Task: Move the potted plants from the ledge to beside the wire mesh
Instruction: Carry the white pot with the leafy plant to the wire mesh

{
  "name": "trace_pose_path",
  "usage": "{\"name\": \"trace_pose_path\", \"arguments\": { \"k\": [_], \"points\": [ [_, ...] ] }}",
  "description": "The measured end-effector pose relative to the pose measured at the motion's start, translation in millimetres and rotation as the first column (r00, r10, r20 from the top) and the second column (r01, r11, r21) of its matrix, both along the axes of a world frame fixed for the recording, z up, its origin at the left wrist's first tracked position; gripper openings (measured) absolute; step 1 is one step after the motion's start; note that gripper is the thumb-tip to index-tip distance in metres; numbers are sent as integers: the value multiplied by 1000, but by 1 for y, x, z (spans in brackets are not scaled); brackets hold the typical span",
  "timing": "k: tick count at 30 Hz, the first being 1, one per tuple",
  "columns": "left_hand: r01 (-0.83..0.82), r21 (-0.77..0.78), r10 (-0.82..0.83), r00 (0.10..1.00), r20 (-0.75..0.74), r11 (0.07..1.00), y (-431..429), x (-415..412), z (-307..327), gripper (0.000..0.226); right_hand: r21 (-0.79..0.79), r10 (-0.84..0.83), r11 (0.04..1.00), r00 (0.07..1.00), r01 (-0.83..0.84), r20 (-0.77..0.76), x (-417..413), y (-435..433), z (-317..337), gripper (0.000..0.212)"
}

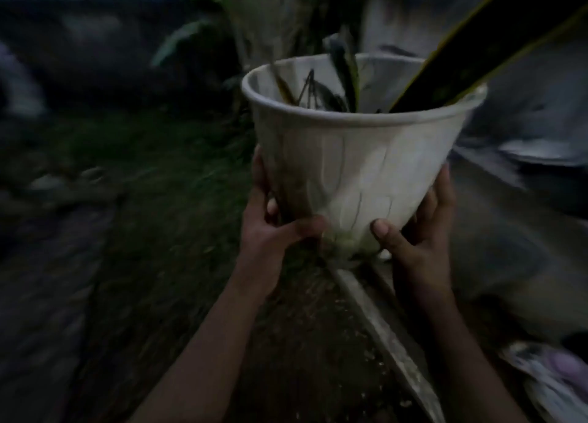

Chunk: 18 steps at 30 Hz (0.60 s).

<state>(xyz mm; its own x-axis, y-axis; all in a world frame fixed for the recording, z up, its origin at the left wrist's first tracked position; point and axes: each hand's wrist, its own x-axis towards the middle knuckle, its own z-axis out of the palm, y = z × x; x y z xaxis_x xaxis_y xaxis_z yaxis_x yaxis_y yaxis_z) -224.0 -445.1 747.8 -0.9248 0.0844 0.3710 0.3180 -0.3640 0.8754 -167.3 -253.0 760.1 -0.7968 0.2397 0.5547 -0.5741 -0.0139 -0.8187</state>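
Note:
A white plastic pot (356, 155) fills the middle of the head view, held up off the ground and tilted a little to the right. Dark strap-like leaves (477, 50) with yellow edges rise out of it toward the upper right. My left hand (270, 219) grips the pot's lower left side, thumb across the front near the base. My right hand (416, 231) cups the lower right side, thumb pressed on the front. The pot's base is partly hidden by my fingers. The picture is dim and blurred.
A narrow pale ledge edge (385, 336) runs from under the pot toward the bottom right. Dark soil and grass (143, 231) spread to the left. Another pale pot (413, 18) and green leaves (178, 41) stand behind. A dark wall crosses the back.

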Motion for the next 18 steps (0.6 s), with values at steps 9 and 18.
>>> {"name": "trace_pose_path", "arguments": {
  "k": [9,18],
  "points": [
    [-575,-96,581,810,73,813,-155,125,-35,102,-9,581,811,803,-585,136,-3,-164,-39,102],
    [-933,-51,927,348,139,357,-308,291,-52,99,23,884,431,428,-902,187,74,-394,-62,92]
  ]
}}
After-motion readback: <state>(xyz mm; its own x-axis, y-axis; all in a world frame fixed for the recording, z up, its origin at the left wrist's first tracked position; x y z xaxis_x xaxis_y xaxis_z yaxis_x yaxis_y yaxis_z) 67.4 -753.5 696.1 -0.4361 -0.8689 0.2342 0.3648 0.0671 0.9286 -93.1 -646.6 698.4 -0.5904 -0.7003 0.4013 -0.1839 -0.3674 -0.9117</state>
